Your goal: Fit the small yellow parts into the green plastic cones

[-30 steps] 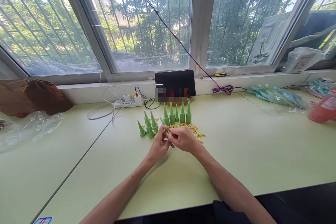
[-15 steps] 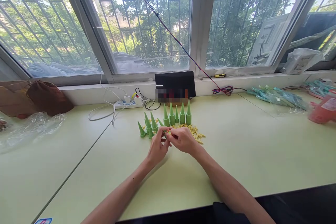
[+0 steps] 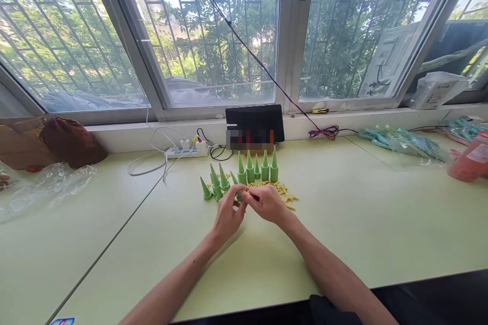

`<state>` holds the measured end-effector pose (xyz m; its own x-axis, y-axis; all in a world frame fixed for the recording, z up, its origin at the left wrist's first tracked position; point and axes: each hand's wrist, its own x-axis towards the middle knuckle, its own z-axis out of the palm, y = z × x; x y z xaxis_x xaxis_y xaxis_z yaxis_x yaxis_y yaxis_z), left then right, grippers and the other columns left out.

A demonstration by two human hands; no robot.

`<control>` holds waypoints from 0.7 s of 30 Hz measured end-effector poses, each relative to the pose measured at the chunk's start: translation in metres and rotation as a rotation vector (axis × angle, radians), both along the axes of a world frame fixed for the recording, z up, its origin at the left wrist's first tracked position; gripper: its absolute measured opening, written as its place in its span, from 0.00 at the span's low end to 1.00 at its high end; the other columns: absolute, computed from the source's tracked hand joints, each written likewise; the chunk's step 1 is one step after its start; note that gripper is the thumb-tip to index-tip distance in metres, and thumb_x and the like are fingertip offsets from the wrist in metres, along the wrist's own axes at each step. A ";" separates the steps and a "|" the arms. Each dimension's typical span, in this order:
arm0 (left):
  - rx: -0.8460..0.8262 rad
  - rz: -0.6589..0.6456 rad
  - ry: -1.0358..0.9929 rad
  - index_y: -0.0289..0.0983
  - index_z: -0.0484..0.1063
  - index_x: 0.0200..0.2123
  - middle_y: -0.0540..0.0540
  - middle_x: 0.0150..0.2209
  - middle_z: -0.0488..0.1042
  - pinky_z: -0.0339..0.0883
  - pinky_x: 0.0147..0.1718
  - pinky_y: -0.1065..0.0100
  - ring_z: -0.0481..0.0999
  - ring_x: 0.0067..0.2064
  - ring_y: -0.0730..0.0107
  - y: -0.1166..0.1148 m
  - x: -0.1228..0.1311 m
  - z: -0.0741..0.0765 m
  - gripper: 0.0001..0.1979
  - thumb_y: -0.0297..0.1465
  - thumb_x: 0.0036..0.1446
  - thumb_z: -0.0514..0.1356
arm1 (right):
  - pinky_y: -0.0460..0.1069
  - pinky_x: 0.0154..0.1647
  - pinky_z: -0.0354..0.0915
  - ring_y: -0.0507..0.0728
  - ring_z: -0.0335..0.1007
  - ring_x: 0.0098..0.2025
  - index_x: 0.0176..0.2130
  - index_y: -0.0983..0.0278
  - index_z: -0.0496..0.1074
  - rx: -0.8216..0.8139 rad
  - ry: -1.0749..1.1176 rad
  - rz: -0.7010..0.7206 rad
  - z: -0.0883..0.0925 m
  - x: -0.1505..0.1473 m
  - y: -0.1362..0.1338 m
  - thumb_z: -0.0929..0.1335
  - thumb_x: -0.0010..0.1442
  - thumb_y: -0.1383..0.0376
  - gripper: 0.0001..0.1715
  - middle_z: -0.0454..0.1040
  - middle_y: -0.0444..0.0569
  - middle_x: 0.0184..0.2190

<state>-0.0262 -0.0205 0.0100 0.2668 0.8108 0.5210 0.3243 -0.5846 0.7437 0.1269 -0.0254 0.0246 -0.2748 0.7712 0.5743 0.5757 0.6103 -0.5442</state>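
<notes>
My left hand (image 3: 229,209) is closed, its fingers curled around a small green piece (image 3: 239,196) that is mostly covered. Against its fingertips, my right hand (image 3: 267,203) is pinched; whatever lies between thumb and finger is too small and hidden to name. Just beyond the hands, several pointed green cones (image 3: 274,168) stand upright in a row. A second cluster of green cones (image 3: 215,179) is behind my left hand. Small yellow plastic pieces (image 3: 284,193) lie scattered beside my right hand, and a few more show among the cones.
A dark-screened tablet (image 3: 254,124) leans near the window sill. To its left sits a white power strip (image 3: 186,149) with cables. Crumpled clear plastic (image 3: 49,188) and a brown bag (image 3: 72,141) lie at far left. On the right are bagged teal items (image 3: 400,144) and a red container (image 3: 470,157).
Both hands stay together in almost the same place. The fingertips have shifted slightly, and less of the green and yellow between them shows now.
</notes>
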 end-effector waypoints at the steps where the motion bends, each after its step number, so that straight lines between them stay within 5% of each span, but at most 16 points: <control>1: 0.011 0.011 0.012 0.41 0.65 0.44 0.48 0.41 0.72 0.70 0.22 0.76 0.73 0.31 0.76 0.000 0.000 0.000 0.08 0.31 0.60 0.54 | 0.46 0.23 0.45 0.48 0.49 0.19 0.20 0.63 0.57 -0.005 -0.002 -0.009 0.000 0.000 0.000 0.59 0.66 0.59 0.25 0.57 0.41 0.16; 21: 0.070 0.074 0.111 0.39 0.68 0.46 0.47 0.42 0.73 0.69 0.24 0.76 0.73 0.35 0.74 -0.001 0.001 0.002 0.11 0.29 0.60 0.54 | 0.45 0.25 0.46 0.49 0.49 0.21 0.23 0.63 0.56 -0.010 -0.089 -0.038 -0.004 0.005 0.002 0.61 0.66 0.60 0.21 0.58 0.41 0.18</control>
<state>-0.0252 -0.0217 0.0122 0.2667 0.7929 0.5479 0.4461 -0.6055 0.6591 0.1317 -0.0236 0.0210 -0.2949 0.7874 0.5413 0.6445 0.5821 -0.4958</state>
